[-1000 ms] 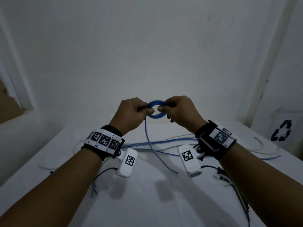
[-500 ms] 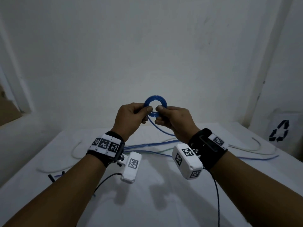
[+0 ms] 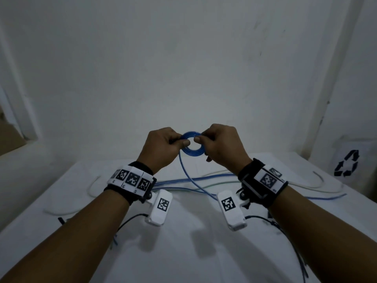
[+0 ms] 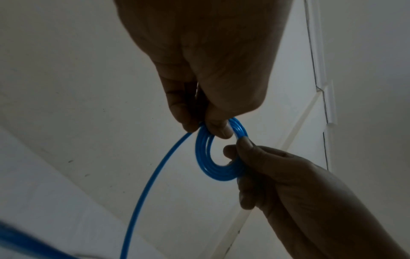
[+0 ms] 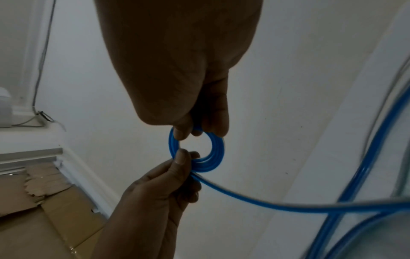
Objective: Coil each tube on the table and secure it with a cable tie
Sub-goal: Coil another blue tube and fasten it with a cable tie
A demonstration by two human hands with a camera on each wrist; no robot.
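Observation:
A small blue tube coil (image 3: 192,152) of several turns hangs in the air above the white table (image 3: 183,252). My left hand (image 3: 163,149) pinches its left side between thumb and fingers. My right hand (image 3: 219,147) pinches its right side. The uncoiled tail of the blue tube (image 3: 188,176) runs from the coil's left side down to the table. In the left wrist view the coil (image 4: 213,168) sits between my left hand (image 4: 206,122) above and my right hand (image 4: 246,157) below. In the right wrist view the coil (image 5: 216,154) is held the same way.
More blue tubes (image 3: 204,178) and pale tubes (image 3: 306,183) lie across the back of the table. A pale tube (image 3: 61,211) curves at the left. Thin black ties or wires (image 3: 61,220) lie near the left edge. White walls close the back; cardboard (image 5: 44,201) lies on the floor.
The coil dropped lower and both hands shifted their pinch round it. The right wrist turned back outward, and the tail again hangs from the coil's left side.

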